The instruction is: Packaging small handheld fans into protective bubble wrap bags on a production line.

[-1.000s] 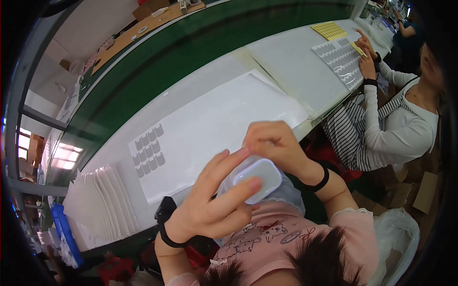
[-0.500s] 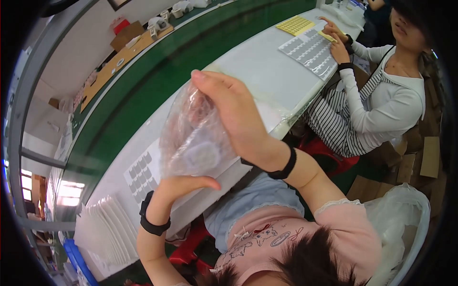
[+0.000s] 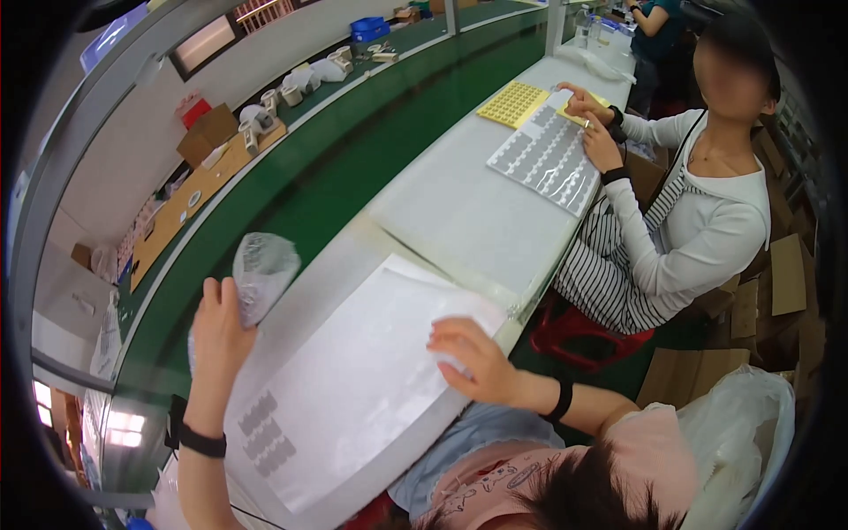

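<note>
At the left of the frame, the left hand [image 3: 221, 334] holds a crumpled, clear plastic bag [image 3: 267, 269], which sticks out past the thumb side; the back of the hand hides most of the grip. Near the centre, the right hand [image 3: 481, 360] is loosely curled, thumb and fingers apart, over a large white sheet [image 3: 362, 371]. Grey cut-out pieces [image 3: 267, 435] sit in rows on that sheet at the lower left, on the pale desk [image 3: 442, 203]. At the upper right, a co-worker in a white top [image 3: 707, 230] has both hands at a grey-patterned sheet [image 3: 543, 163], beside a yellow sheet [image 3: 512, 104].
</note>
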Demonstrator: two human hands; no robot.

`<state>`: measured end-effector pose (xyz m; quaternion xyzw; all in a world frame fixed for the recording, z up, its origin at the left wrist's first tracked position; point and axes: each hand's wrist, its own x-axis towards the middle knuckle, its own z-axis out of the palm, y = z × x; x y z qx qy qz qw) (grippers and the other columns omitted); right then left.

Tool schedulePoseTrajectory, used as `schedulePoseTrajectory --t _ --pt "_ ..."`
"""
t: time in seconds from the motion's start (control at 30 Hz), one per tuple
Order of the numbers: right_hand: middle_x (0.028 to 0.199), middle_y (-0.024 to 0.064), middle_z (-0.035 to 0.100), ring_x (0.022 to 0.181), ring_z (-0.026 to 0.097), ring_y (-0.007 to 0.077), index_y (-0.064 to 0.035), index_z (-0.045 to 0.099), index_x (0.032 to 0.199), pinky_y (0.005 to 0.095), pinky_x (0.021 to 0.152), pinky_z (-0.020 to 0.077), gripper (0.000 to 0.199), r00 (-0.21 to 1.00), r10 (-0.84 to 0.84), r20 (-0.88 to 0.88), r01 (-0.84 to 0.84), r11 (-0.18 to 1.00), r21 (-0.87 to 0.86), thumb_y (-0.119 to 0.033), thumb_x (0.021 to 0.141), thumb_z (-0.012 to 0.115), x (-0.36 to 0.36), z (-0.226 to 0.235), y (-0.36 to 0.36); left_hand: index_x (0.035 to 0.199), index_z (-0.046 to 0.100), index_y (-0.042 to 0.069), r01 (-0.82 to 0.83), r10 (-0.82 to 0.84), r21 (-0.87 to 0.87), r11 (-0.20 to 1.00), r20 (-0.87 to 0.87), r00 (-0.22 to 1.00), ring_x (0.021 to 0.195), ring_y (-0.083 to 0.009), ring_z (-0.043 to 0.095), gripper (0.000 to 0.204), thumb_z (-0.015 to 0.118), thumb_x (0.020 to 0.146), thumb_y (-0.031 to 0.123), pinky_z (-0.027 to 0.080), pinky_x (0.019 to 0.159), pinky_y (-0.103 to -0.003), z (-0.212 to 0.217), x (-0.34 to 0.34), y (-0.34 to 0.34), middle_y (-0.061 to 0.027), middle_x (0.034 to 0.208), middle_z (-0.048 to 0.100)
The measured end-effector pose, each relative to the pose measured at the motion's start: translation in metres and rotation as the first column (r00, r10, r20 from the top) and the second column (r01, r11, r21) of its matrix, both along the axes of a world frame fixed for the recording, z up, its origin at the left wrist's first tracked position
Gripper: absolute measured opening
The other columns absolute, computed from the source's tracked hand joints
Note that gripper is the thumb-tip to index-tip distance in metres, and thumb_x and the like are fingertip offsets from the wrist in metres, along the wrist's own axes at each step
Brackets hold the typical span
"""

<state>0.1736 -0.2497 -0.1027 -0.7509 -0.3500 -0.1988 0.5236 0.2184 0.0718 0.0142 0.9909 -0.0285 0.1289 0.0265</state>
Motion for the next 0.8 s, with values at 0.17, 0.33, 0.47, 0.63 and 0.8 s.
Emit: schedulePoseTrajectory --t 0.17,0.33,0.47,0.63,0.8 --pt "0.097 0.013 0.055 0.096 0.055 0.0307 0.0012 0.058 0.093 0.036 0.078 0.0474 0.025 0.984 -0.04 0.173 0.05 0.997 -0.053 0.005 0.068 0.056 -0.001 -0.013 0.009 0.118 0.036 0.006 -0.226 0.199 0.334 0.915 0.114 0.973 0.086 -0.0362 0.055 0.064 0.065 0.061 0.001 0.047 0.07 -0.043 -0.058 0.09 0.118 -0.0185 0.108 0.048" --pt "0.092 0.0121 0.057 0.091 0.057 0.0307 0.0014 0.058 0.089 0.036 0.075 0.0489 0.022 0.996 -0.05 0.078 0.056 0.996 -0.076 0.006 0.067 0.055 -0.003 -0.013 0.006 0.126 0.034 0.009 -0.422 0.387 0.446 0.789 0.173 0.906 0.095 -0.0325 0.054 0.068 0.064 0.066 0.007 0.047 0.073 -0.045 -0.117 0.137 0.212 -0.0147 0.114 0.047" --pt "0.091 0.0119 0.057 0.09 0.057 0.0306 0.0016 0.058 0.088 0.0355 0.074 0.0494 0.021 0.998 -0.028 0.058 0.033 0.996 -0.082 0.006 0.067 0.055 -0.002 -0.012 0.008 0.131 0.032 0.012 -0.48 0.384 0.499 0.722 0.289 0.877 0.103 -0.0311 0.051 0.068 0.063 0.071 0.015 0.046 0.076 -0.048 -0.15 0.143 0.24 -0.0128 0.116 0.048" --pt "0.091 0.0116 0.057 0.089 0.058 0.0306 0.0015 0.058 0.088 0.0351 0.073 0.0497 0.021 0.997 -0.066 0.046 0.071 0.99 -0.121 0.005 0.068 0.055 -0.003 -0.01 0.006 0.134 0.03 0.014 -0.49 0.487 0.393 0.778 0.116 0.866 0.112 -0.0339 0.045 0.066 0.061 0.076 0.027 0.04 0.083 -0.053 -0.143 0.139 0.201 -0.0133 0.123 0.045" --pt "0.089 0.0106 0.055 0.089 0.056 0.0288 0.0011 0.056 0.088 0.0333 0.072 0.0489 0.022 0.994 -0.072 0.078 0.082 0.988 -0.134 0.005 0.066 0.058 -0.004 -0.007 0.012 0.134 0.03 0.014 -0.593 0.602 0.202 0.78 0.02 0.798 0.119 -0.0381 0.037 0.071 0.065 0.076 0.033 0.033 0.092 -0.056 -0.127 0.122 0.176 -0.0163 0.134 0.035"
